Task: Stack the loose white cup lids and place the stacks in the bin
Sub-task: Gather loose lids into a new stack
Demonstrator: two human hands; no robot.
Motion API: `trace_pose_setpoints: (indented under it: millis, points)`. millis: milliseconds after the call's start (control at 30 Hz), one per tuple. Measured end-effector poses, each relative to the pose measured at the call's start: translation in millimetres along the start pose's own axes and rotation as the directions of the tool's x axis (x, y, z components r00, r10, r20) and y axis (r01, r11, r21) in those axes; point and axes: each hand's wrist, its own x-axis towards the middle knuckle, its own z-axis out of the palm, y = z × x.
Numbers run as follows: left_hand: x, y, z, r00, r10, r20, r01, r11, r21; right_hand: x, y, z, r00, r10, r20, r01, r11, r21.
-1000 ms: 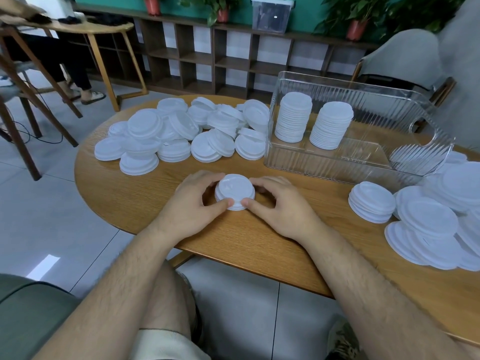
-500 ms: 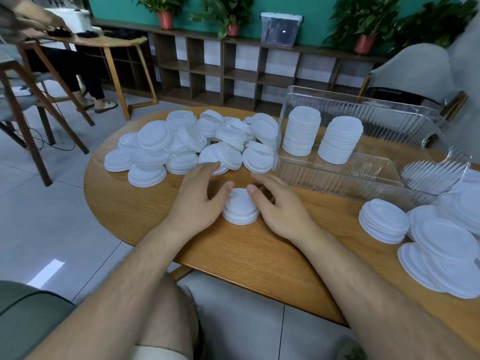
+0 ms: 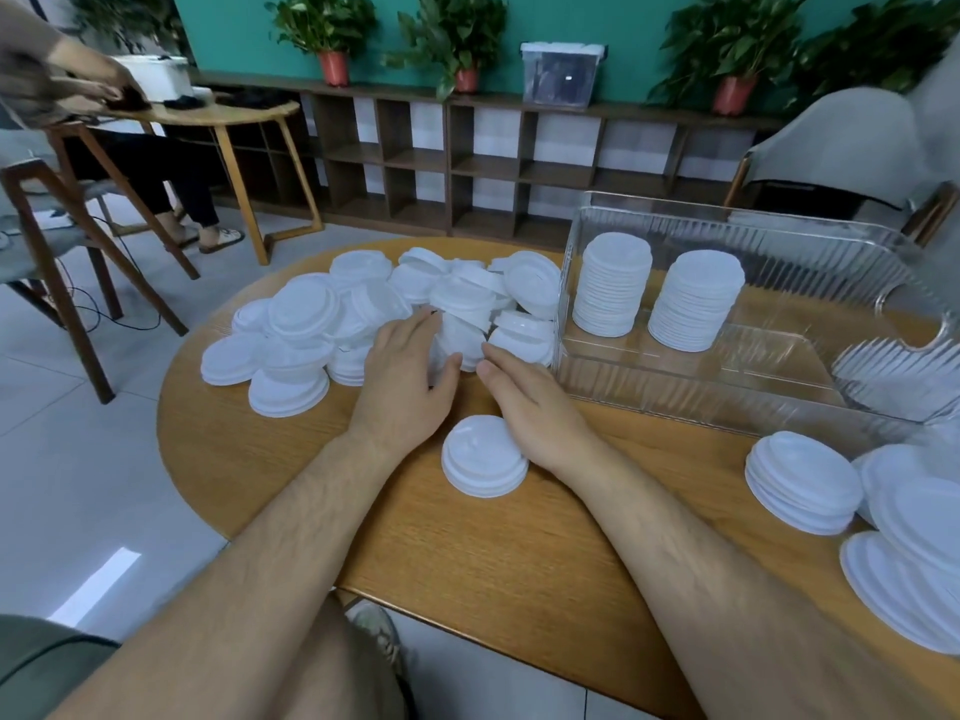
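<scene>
The table [image 3: 467, 563] is wood with a warm, clearly figured grain and a smooth, low-sheen finish. The loose lids [image 3: 306, 314] heaped on it are thin white moulded plastic, smooth, with a soft satin look. The short stack of lids [image 3: 484, 462] nearer the person shows the same finish. The bin [image 3: 675, 387] is clear rigid plastic, its walls ribbed and glossy, catching bright highlights. The floor [image 3: 78, 485] is pale, smooth tile that mirrors a patch of light. The shelf unit [image 3: 415, 163] behind is dark matt wood, the chair cover [image 3: 841, 142] is grey cloth, and the storage box [image 3: 561, 75] on the shelf is cloudy translucent plastic.
</scene>
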Motion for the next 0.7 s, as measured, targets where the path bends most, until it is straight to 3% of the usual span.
trace_pose_setpoints:
  millis: [133, 300, 467, 700]
  points:
    - [-1, -5, 2, 1.0, -0.003, 0.005, 0.003, 1.0, 0.002, 1, 1, -1, 1.0, 0.009, 0.016, -0.01, 0.999, 0.033]
    - [-6, -3, -4, 0.999, -0.049, -0.024, 0.046, 0.99, -0.133, -6, 1, -1, 0.998, -0.035, -0.048, 0.043, 0.979, 0.197]
    - [-21, 4, -12, 0.991, -0.131, -0.027, 0.115, 0.94, -0.321, -26, -2, 1, 0.977, -0.133, -0.165, 0.162, 0.971, 0.177]
    - [-54, 24, -26, 0.998, -0.059, -0.029, 0.041, 0.903, -0.427, -59, -5, -2, 0.945, -0.19, -0.267, 0.241, 0.954, 0.175]
